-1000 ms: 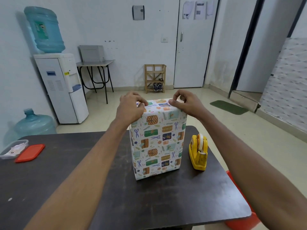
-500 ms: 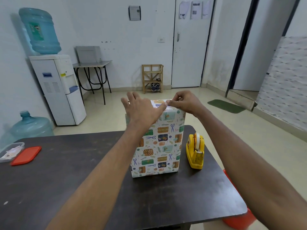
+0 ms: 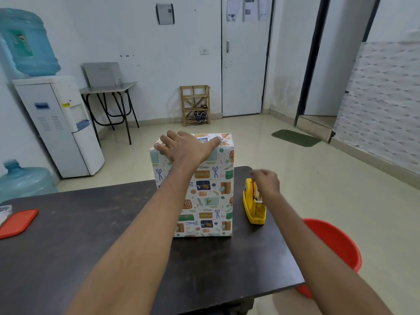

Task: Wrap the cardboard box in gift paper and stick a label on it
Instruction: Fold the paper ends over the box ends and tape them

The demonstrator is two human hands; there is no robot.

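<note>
The box [image 3: 204, 196], covered in white gift paper with a colourful pattern, stands upright in the middle of the dark table [image 3: 91, 246]. My left hand [image 3: 186, 147] lies flat on the box's top with fingers spread, pressing the folded paper down. To the box's right stands a yellow tape dispenser [image 3: 253, 208]. My right hand [image 3: 264, 181] is at the top of the dispenser, fingers curled at the tape roll; the image is blurred there and the tape itself is hard to make out.
A red lid [image 3: 17, 222] and a clear container [image 3: 4, 213] lie at the table's left edge. A red bucket [image 3: 336, 244] sits on the floor by the table's right edge. A water dispenser [image 3: 59, 123] and a spare bottle [image 3: 25, 180] stand at the left.
My right hand left the box's top and dropped down to the tape dispenser. My left hand flattened and slid across the top of the box, holding the paper alone.
</note>
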